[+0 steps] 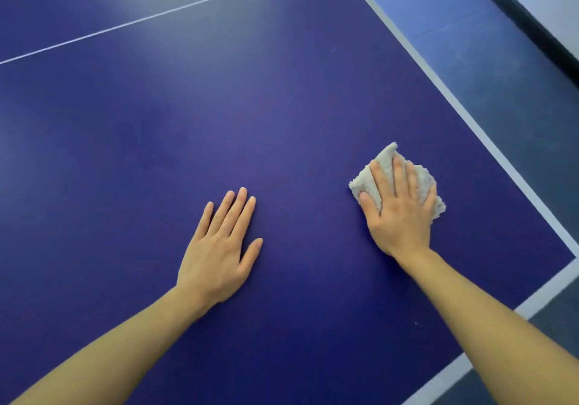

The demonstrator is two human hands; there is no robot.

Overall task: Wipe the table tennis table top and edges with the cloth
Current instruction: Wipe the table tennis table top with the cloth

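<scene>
Fingers (398, 172) straight, right hand (402, 213) hides much of the cloth (363, 183); left hand (216, 254) rests flat on the table (282, 91).

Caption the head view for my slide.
Right hand presses a cloth on the blue table tennis table; left hand rests flat.

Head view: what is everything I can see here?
table: one, dark blue with white lines, fills most of the view
cloth: one, pale grey, on the table near its right edge, under the right hand
floor: blue and grey, beyond the table's right and near edges
dark strip: one, black, top right, past the floor
left hand: one, flat on the bare table
right hand: one, fingers straight, pressing on the cloth
</scene>
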